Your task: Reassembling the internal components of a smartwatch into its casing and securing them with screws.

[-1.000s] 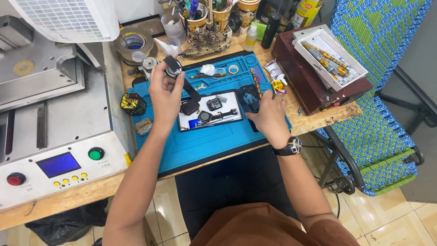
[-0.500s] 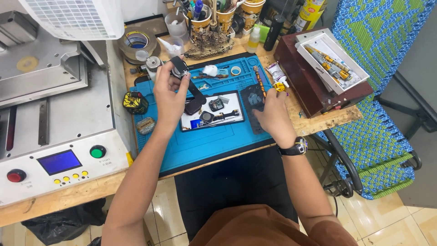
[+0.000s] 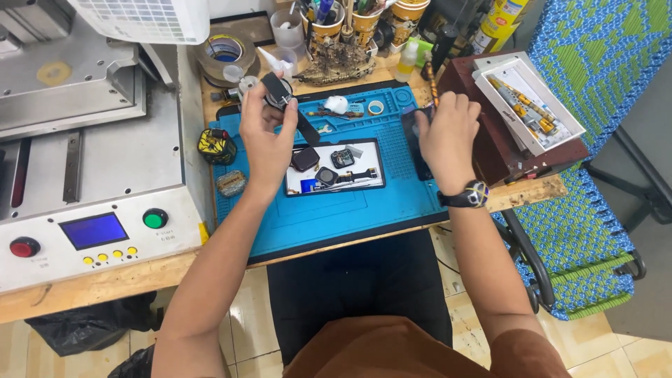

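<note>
- Two bare hands are working over the blue work mat [image 3: 329, 210], which I am taking as the landmark for everything else.
- Above the mat's far-left corner, the left hand [image 3: 269, 136] is closing around a small dark smartwatch [image 3: 278, 91], pinching its body between thumb and fingertips while the black strap is hanging down toward the mat.
- At the mat's right edge, the right hand [image 3: 448, 136] is curling over a dark flat phone-like device [image 3: 414, 143], fingers bent and pressing on it; how firmly it is gripping I cannot tell.
- At the mat's centre, a black-rimmed parts tray [image 3: 336, 168] is holding several small watch pieces and a dark square module.
- Just off the mat's left edge, a yellow-and-black patterned block [image 3: 215, 145] is sitting, and farther left a grey machine with red and green buttons [image 3: 84, 182] is standing.
- Beyond the mat's far edge, a tape roll [image 3: 224, 50] and cups of tools [image 3: 364, 21] are crowding the bench.
- Judging from this, the step in hand looks like inspecting the watch held up for repair.
- Any next move is calling for a steady pinch on the watch body, so the dangling strap is not snagging the loose parts in the tray.
</note>
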